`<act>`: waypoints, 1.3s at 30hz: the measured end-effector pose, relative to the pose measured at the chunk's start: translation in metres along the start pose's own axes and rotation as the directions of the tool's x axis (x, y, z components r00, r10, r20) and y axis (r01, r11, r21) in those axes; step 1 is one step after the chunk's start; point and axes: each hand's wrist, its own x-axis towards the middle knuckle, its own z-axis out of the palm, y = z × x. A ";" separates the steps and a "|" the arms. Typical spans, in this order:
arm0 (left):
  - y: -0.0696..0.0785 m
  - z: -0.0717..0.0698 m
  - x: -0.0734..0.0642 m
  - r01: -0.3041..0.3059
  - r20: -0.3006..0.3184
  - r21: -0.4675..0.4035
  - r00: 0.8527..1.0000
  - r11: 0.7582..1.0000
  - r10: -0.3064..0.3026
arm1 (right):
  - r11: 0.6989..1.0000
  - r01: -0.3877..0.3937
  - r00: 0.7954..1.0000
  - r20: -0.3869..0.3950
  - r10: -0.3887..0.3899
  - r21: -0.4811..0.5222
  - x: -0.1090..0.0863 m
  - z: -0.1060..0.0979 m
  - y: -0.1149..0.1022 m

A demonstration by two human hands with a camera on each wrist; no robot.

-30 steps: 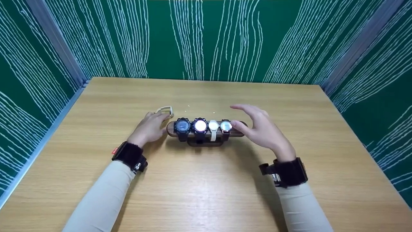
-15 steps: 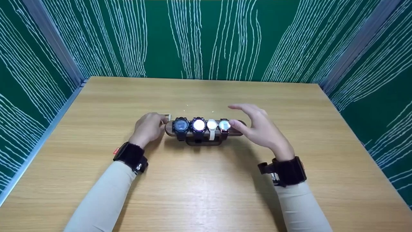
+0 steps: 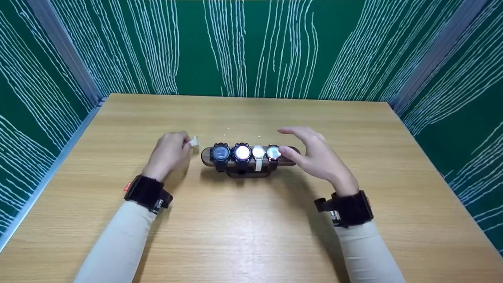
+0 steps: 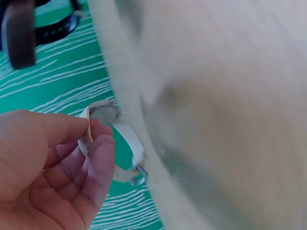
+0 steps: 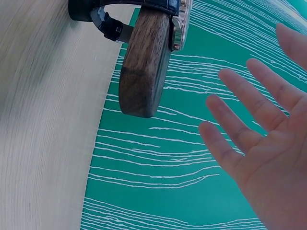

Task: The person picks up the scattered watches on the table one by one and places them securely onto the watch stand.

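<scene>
My left hand (image 3: pixel 168 153) pinches a white wristwatch (image 4: pixel 128 139) by its strap between thumb and fingers, left of the watch stand. The strap forms a loop, with the buckle (image 4: pixel 140 176) at its lower end. The dark wooden stand (image 3: pixel 206 156) bears several watches in a row: a black one (image 3: pixel 221 152), a dark one with a glaring face (image 3: pixel 242 152), a white one (image 3: pixel 258 152) and a dark-strapped one (image 3: pixel 273 153). Beside the stand's right end is my right hand (image 3: pixel 320 159), fingers spread, holding nothing. The right wrist view shows it apart from the wood.
The stand's base (image 3: pixel 248 174) rests on a light wooden table (image 3: pixel 243 228). Tiny white specks (image 3: pixel 259 136) lie behind the stand. Green walls (image 3: pixel 263 47) with white wavy lines enclose the table at the back and sides.
My left hand has drawn away leftward from the stand's left end, carrying the white wristwatch. Its grip has turned, so less of the watch shows in the head view. The right hand stays put.
</scene>
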 end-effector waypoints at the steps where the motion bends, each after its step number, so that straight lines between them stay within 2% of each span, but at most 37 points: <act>1: 0.001 -0.004 -0.001 0.003 -0.012 -0.012 1.000 1.000 -0.003 | 1.000 -0.001 1.000 0.001 0.001 0.000 0.000 0.000 0.000; 5: 0.005 -0.018 -0.005 0.018 -0.064 -0.067 0.998 0.998 -0.023 | 1.000 -0.007 1.000 -0.002 0.007 0.000 0.000 0.000 -0.002; 9: 0.016 -0.029 -0.012 -0.007 -0.120 -0.094 0.993 0.996 -0.004 | 1.000 -0.008 1.000 -0.006 0.008 -0.002 -0.001 0.000 -0.004; 18: 0.059 -0.038 -0.030 -0.162 -0.189 -0.086 0.971 0.983 0.144 | 1.000 0.018 1.000 -0.018 -0.018 -0.005 -0.001 0.000 -0.012; 25: 0.092 -0.034 -0.044 -0.298 -0.218 -0.125 0.939 0.946 0.267 | 0.997 0.065 0.998 -0.011 -0.065 0.042 0.000 0.003 -0.024; 31: 0.112 -0.027 -0.051 -0.372 -0.206 -0.168 0.919 0.913 0.337 | 0.991 0.115 0.993 0.020 -0.116 0.069 0.000 0.008 -0.034; 39: 0.125 -0.011 -0.052 -0.507 -0.245 -0.209 0.855 0.836 0.457 | 0.977 0.172 0.984 0.023 -0.177 0.127 0.002 0.017 -0.041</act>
